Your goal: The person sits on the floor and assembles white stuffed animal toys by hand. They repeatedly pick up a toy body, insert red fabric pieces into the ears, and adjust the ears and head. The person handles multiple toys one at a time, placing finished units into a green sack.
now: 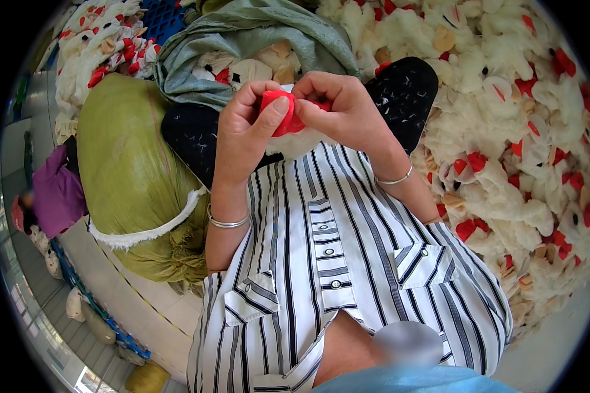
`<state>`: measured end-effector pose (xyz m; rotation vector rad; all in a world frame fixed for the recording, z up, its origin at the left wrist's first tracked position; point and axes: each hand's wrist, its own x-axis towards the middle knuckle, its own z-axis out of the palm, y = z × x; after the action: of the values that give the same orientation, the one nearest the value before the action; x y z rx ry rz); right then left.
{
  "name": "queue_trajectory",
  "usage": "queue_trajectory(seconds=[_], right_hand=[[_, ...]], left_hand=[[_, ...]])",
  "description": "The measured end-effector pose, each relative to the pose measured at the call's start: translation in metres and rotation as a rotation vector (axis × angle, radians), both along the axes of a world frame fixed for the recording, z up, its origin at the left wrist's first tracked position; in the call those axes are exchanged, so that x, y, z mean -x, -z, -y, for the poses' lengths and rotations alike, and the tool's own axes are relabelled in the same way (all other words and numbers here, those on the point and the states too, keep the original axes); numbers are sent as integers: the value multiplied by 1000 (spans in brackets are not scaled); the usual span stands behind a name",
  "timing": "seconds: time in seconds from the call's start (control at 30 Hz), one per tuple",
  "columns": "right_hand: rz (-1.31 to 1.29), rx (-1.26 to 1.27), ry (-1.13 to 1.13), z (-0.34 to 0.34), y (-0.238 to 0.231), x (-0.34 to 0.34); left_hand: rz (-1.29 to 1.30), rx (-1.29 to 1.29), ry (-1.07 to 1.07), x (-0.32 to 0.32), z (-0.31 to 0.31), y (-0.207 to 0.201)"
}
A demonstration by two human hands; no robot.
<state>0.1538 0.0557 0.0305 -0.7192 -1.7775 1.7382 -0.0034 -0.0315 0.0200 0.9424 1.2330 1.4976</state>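
Note:
Between my two hands is a white plush piece with red fabric, held above my lap. My left hand pinches the red fabric, its thumb lying across the front. From the other side my right hand grips the same piece, thumb and fingers pressed together on the red part. Pale fluffy plush hangs below the fingers. Just beyond my hands, a grey-green woven sack gapes open with similar white, beige and red pieces inside.
A large heap of white plush pieces with red parts lies on the right. To the left stands a full olive-green sack with a white fluffy strip across it. Another plush pile is at far left. A person in purple is beyond.

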Motion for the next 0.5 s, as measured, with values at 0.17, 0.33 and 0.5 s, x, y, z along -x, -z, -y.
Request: queue_trajectory(seconds=[0.17, 0.33, 0.5], right_hand=[[-32, 53, 9, -1, 5, -1], [-29, 11, 4, -1, 4, -1], [-41, -25, 19, -2, 4, -4]], left_hand=[[-71, -12, 59, 0, 0, 2], [-193, -129, 137, 3, -2, 2], [-116, -79, 132, 0, 1, -1]])
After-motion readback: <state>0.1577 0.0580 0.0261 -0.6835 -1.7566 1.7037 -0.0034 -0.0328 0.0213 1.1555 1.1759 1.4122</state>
